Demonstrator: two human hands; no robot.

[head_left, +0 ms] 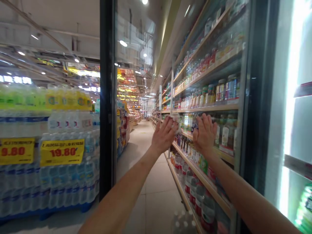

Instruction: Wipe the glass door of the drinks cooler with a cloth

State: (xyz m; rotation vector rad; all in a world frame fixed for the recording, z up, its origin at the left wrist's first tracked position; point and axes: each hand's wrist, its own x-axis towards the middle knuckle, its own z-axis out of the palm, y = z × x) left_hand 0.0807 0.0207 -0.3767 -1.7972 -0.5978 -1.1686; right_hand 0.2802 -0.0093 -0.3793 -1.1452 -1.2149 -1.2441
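Observation:
A glass door in a dark frame (107,97) stands in front of me, with shelves and an aisle showing in its pane. My left hand (164,135) presses a crumpled white cloth (175,122) to the glass near the middle; whether it is fabric or paper I cannot tell. To its right, my right hand (205,135) lies against the pane with its fingers stretched out, holding nothing. Both arms reach up from the lower edge of the view.
Left of the door are stacked packs of bottled drinks (68,175) with yellow price signs (62,152). At the far right, a lit cooler interior (301,130) has a green bottle (304,208). A pack of bottles (183,222) appears low through the glass.

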